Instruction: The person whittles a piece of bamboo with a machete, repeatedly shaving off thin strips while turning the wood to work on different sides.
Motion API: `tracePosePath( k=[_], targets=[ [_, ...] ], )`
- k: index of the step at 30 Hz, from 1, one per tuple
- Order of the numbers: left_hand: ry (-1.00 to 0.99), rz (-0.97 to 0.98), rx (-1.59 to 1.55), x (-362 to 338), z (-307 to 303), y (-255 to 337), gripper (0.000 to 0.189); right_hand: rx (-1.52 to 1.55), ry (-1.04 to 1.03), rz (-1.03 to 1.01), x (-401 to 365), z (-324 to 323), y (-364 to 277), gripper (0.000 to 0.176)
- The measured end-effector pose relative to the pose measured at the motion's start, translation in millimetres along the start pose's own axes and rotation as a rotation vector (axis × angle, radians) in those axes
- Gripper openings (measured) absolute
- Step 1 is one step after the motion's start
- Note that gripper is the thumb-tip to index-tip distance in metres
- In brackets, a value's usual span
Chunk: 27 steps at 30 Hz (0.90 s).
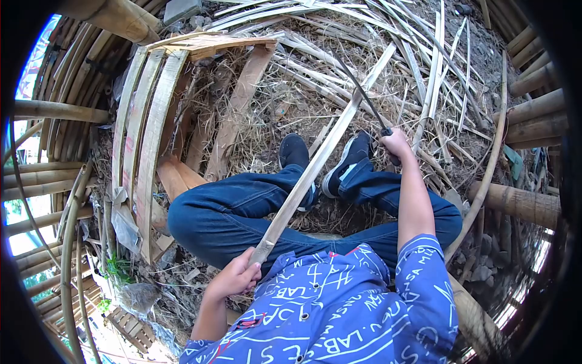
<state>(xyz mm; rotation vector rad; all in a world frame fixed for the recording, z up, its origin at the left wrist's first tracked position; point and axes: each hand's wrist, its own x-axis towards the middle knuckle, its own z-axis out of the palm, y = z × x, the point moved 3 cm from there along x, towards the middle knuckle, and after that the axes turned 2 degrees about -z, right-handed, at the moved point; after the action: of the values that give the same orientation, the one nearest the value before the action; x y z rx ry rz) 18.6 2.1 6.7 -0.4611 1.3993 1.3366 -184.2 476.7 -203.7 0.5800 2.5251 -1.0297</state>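
Two fists: left hand fingers clenched on bamboo strip, right hand seemingly on knife, bamboo litter around.

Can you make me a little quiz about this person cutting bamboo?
1. What does the left hand grip?
A) a rope
B) the near end of a long bamboo strip
C) a shoe
2. True or false: the right hand is empty.
3. What colour are the person's jeans?

Key:
1. B.
2. False. It grips a knife, and the blade crosses the bamboo strip.
3. Blue.
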Motion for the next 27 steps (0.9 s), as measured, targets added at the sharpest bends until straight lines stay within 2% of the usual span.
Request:
tracePosePath(
  k=[1, 5, 7, 9, 13, 17, 19, 21, 23, 26, 27],
  targets=[
    [0.011, -0.011, -0.007, 0, 0, 0, 0.013, 0.153, -0.090, 0.102, -2, 2, -1, 0.013],
    [0.006, -0.015, -0.019, -2, 2, 2, 0.013, 0.260, -0.110, 0.156, -3, 3, -2, 0.013],
    [-0.006, -0.018, -0.032, -1, 1, 1, 0.013, 0.300, -0.140, 0.150, -4, 0, -3, 0.012],
    [-0.015, -0.016, -0.054, 1, 0, -1, 0.013, 0.499, -0.285, 0.196, -7, -2, -4, 0.010],
    [-0.018, -0.011, -0.068, 1, 0, 0, 0.013, 0.630, -0.369, 0.213, -10, 15, -4, 0.010],
    [-0.011, 0.001, -0.039, 3, 0, -4, 0.013, 0.728, -0.355, 0.175, -24, 26, -15, 0.014],
    [0.002, 0.005, -0.051, 4, 0, -3, 0.016, 0.716, -0.328, 0.194, -37, 26, -31, 0.015],
    [0.036, 0.019, -0.048, 3, 5, 0, 0.018, 0.473, -0.131, 0.161, -48, 26, -43, 0.015],
    [0.053, 0.015, -0.026, 5, 5, -1, 0.018, 0.306, -0.070, 0.081, -61, 27, -46, 0.018],
    [0.118, 0.072, 0.084, 0, 7, 9, 0.015, 0.220, -0.060, 0.101, -94, 27, -58, 0.020],
    [0.116, 0.074, 0.083, 0, 7, 8, 0.015, 0.198, -0.038, -0.017, -102, 33, -56, 0.026]
  ],
)
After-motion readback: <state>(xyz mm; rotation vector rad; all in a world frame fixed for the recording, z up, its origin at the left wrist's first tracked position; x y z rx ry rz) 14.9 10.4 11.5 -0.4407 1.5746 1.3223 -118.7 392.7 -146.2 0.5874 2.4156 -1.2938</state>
